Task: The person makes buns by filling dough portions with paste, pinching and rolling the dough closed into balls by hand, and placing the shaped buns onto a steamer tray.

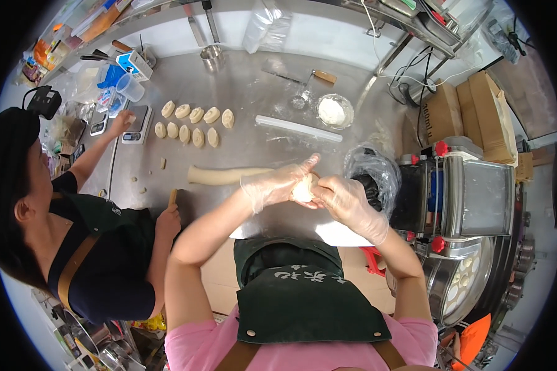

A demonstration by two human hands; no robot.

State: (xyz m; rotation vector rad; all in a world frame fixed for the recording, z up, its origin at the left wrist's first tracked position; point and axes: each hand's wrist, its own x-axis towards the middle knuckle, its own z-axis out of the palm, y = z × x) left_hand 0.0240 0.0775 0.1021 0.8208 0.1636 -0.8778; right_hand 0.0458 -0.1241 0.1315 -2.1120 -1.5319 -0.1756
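A small pale piece of dough (303, 190) rests in my left hand (271, 187), whose gloved fingers curl under it with the thumb stretched up. My right hand (351, 201), also in a clear plastic glove, pinches the dough's right side with bent fingers. Both hands are above the near edge of the steel table (241, 93). Behind my left hand lies a thick dough roll (220, 176), its right end hidden by that hand. Farther left, several cut dough pieces (196, 115) sit in two rows. My fingers partly hide the held dough.
At left, a co-worker's hand (122, 122) is over a scale (143, 117); the other holds a dough strip (172, 198). A white bar (298, 128), flour bowl (335, 112) and wooden-handled scraper (323, 76) lie beyond my hands. A plastic bag (387, 166) and metal machine (476, 198) stand right.
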